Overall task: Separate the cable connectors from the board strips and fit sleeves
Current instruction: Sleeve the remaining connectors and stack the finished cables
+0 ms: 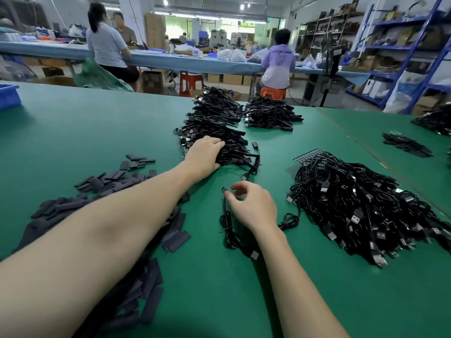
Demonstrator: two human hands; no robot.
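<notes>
Cable is the thing we look at first: one loose cable (228, 228) lies on the green worktop (97, 123), and we use it as our landmark. Its long line runs away from us, with the small connector end (224, 189) at the far tip and a plug (254, 254) at the near tip.

Our right hand (252, 206) is right beside the far end of the cable. Its thumb and first finger are curled close together, just at the connector end, but we cannot tell if they pinch it yet. Our left hand (203, 154) is farther off, beyond the cable, and its fingers curl into the finished pile (214, 132) of black cables. So the right hand is the nearer one.

To the left of the cable lies a heap of flat dark sleeves (107, 181), partly under our left arm. To the right of it sits a big pile of cables (353, 206) with a board strip (308, 156) at its far edge. We think the next job is to pick up a sleeve and slide it over the connector end, so the left hand has to come back toward the sleeves.

Far beyond the cable, people sit at a long blue table (170, 60), and shelves (402, 45) stand at the right of the room. A blue bin (8, 95) sits at the far left of the worktop.
</notes>
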